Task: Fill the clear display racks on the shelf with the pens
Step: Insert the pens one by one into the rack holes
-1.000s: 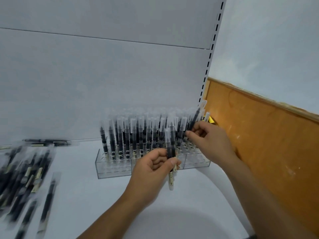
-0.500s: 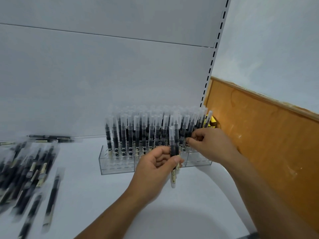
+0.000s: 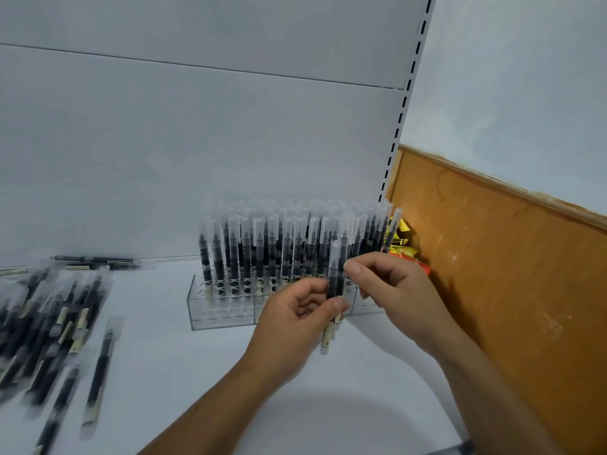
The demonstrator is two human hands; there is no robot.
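Loose pens [image 3: 49, 323] lie lower left on the white shelf [image 3: 164, 356]. At centre stands the packed clear rack [image 3: 223, 310]; before it the left hand [image 3: 295, 320] grips the held pens [image 3: 333, 280] upright, the right hand [image 3: 394, 290] pinching one. An orange board [image 3: 509, 274] fills the right.

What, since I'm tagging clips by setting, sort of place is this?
Probably a stationery shop: a white shelf with a slotted upright, clear display racks holding capped pens, and loose pens alongside.

Single view, head-worn, wide-angle, facing forward and down onto the white shelf [image 3: 203, 382]. Close in: clear rack [image 3: 223, 311] sits mid-frame, back panel [image 3: 197, 142] fills the top.
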